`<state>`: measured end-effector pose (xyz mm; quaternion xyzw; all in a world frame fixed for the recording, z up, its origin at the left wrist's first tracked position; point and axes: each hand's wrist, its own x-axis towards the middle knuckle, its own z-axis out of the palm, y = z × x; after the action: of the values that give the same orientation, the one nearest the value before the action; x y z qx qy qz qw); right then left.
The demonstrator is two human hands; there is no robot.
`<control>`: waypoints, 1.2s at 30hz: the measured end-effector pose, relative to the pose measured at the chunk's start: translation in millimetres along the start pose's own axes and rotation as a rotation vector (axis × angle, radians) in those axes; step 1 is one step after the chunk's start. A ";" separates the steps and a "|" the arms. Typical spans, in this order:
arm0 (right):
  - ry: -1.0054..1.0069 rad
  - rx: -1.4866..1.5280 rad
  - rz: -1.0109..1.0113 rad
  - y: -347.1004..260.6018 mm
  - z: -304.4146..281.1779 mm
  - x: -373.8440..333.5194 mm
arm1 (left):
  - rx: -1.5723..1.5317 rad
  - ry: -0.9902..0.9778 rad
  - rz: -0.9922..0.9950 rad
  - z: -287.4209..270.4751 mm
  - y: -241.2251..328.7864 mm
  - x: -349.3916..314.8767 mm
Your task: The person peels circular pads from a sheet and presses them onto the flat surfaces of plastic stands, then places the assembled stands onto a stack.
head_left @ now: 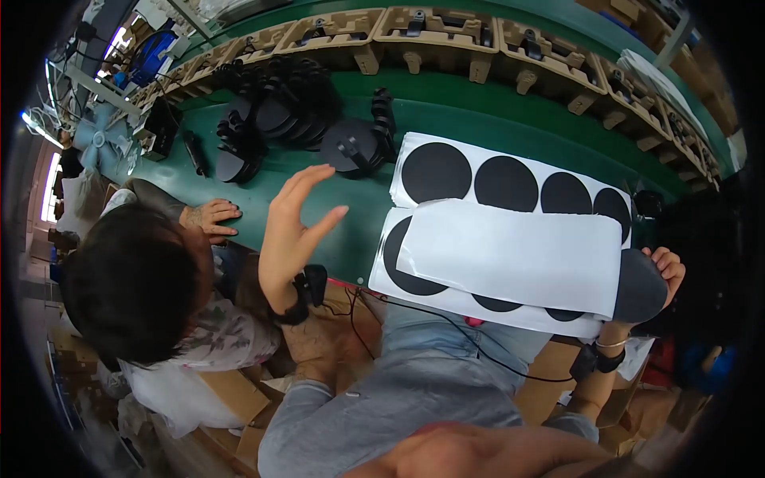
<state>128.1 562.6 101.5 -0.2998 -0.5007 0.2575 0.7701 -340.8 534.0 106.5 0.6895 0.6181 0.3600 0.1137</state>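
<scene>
Fingers of the right hand [671, 272] were curled round the outer edge of a dark disc [641, 288], between two and three o'clock from the person's lap [418, 328]. I couldn't tell whether the disc was stiff or floppy; if it was thin, a tight squeeze might have creased it. The left hand [288, 231], at ten o'clock, held nothing, thumb and fingers spread apart in the air.

Just inside the disc, at one o'clock, lay white sheets [382, 275] bearing rows of black circles [436, 174]. A blank white strip [510, 255] lay across them, covering several circles in part; a brush from the right wrist could have dragged it askew. The nearer sheet seemed to reach the front edge of the green table [343, 243], so a bumped forearm might have tipped it down. A black cable [542, 377] crossed the lap, and a wide reach could have snagged it.

Farther out, at eleven o'clock, dark round bases [279, 119] stood crowded, liable to topple if knocked. At ten, beyond the left hand, a co-worker's hand [212, 218] rested on the table, close enough for a collision. Moulded trays [434, 36] lined the far side.
</scene>
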 end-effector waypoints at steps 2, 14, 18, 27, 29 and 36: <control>-0.035 -0.021 0.017 -5.9 20.2 -2.4 | -0.153 -0.039 -0.089 6.4 -0.6 8.6; -0.109 0.254 0.042 -21.1 -29.0 12.4 | -0.344 -0.370 0.254 45.8 54.4 -37.4; 0.171 -0.993 -0.102 -34.6 -70.2 11.7 | -0.288 -0.249 0.273 48.8 61.5 -42.0; -0.234 0.401 0.123 -47.7 -8.0 23.9 | -0.130 -0.198 0.438 41.4 64.6 -57.0; -0.204 0.547 0.331 -42.5 -6.1 28.3 | -0.324 -0.286 0.526 32.8 65.4 -61.4; -0.564 0.650 0.808 -2.1 56.4 19.7 | -0.157 0.158 -0.032 25.6 -12.7 6.0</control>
<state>83.2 586.4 133.1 -0.1352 -0.4276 0.7405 0.5006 -334.4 549.7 82.7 0.6379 0.6059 0.4588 0.1242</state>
